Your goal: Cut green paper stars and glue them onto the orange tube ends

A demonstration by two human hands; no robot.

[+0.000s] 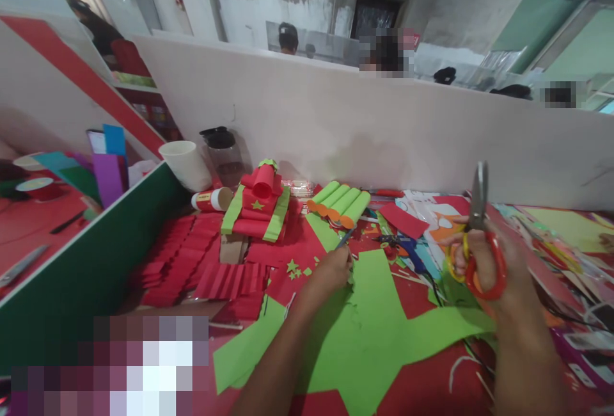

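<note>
The left hand (336, 270) is closed on a slim blue stick (345, 237), just above a large green paper star (357, 333) that lies flat on the red bench (412, 390). The right hand (494, 262) is raised over the star's right side, its fingers curled through the red and yellow handles of the scissors (478, 211) — blades together, tips up. Small green stars (292, 266) lie left of the left hand, near pleated red paper (233, 280). Behind them stands a red and green paper model (259, 201) — beside it, green paper rolls with orange ends (339, 201).
</note>
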